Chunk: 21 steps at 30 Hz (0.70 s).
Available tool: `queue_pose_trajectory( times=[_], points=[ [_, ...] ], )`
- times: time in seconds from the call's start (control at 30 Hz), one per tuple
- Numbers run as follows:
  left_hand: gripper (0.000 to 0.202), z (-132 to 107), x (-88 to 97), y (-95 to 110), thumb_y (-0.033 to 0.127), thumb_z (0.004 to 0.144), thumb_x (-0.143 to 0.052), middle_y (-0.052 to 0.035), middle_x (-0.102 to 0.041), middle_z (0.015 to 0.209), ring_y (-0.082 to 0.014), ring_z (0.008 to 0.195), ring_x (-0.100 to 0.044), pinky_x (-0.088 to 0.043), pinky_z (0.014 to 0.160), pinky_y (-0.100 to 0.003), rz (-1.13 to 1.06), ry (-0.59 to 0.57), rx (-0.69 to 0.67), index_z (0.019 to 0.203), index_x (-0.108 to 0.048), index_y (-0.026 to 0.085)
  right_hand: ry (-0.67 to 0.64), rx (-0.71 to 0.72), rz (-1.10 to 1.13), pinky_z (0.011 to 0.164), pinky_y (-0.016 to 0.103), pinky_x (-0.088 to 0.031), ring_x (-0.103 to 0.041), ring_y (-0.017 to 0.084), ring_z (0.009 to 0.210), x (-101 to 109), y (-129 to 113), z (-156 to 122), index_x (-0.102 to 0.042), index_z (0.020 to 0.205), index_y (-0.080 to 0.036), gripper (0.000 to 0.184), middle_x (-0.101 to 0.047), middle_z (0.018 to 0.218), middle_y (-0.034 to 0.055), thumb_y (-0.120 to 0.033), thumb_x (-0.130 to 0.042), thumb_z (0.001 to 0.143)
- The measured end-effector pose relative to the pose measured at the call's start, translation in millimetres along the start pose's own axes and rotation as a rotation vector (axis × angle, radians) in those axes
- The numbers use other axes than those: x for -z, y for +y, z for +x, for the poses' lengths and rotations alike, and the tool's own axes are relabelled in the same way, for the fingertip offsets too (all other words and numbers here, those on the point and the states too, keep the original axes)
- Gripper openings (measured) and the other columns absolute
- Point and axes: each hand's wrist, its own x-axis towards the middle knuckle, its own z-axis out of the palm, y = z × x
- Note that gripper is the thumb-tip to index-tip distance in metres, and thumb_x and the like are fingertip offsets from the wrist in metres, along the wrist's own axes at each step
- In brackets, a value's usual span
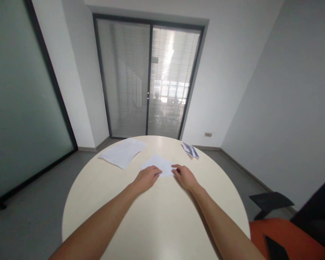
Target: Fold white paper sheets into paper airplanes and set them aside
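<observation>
A white sheet of paper (162, 164), apparently folded to a pointed shape, lies on the round table between my hands. My left hand (147, 177) is closed on its near left edge, thumb and fingers together; a bluish bit of the edge shows by the fingertips. At the right corner of the paper is my right hand (186, 177), its fingers curled in and closed at the corner. The part of the paper under the fingers is hidden.
A larger white sheet (123, 151) lies at the table's (157, 224) far left. A folded printed paper (190, 150) stands near the far right edge. An orange chair (281, 236) with a black armrest is at the right. Glass doors with blinds (124, 79) are behind.
</observation>
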Motion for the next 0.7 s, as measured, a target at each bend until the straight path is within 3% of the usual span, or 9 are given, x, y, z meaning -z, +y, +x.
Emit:
queue_pose_trajectory(
  times=[0.7],
  points=[
    [0.027,3.0,-0.9,-6.5,0.026,0.097,-0.052,-0.0079,-0.067,0.115,-0.0230,0.107,-0.060,-0.047,0.096,-0.036,0.051,0.019,-0.117,0.113,-0.073,0.021,-0.036,0.068,-0.099,0.094,0.031,-0.044,-0.060,0.023,0.105,0.8,-0.8,0.7,-0.074,0.115,-0.018,0.033,-0.068,0.110,0.0122,-0.031,-0.049,0.096]
  ],
)
